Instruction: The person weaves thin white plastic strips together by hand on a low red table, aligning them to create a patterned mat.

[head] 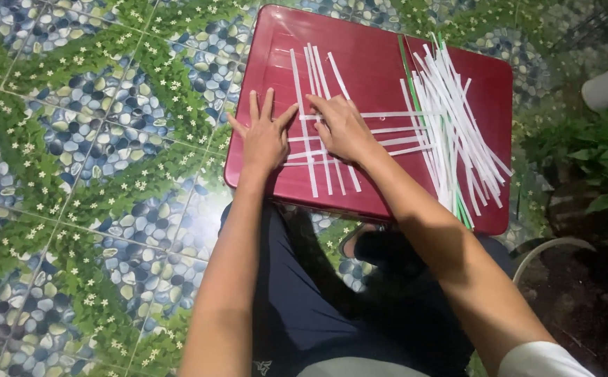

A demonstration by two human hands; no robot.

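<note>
Both hands lie flat on the red board: my left hand (264,137) has its fingers spread and grips nothing, pressing beside the woven white strips (332,132); my right hand (342,127) rests open on top of them, palm down. On the right of the red board (374,63) lies a loose pile of strips (450,119), white with some green.

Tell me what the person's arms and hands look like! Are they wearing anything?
Both forearms are bare. The left hand and right hand wear no gloves, and I can see no rings or watch. A white short sleeve shows at the right upper arm. The fingers are bare too.
</note>
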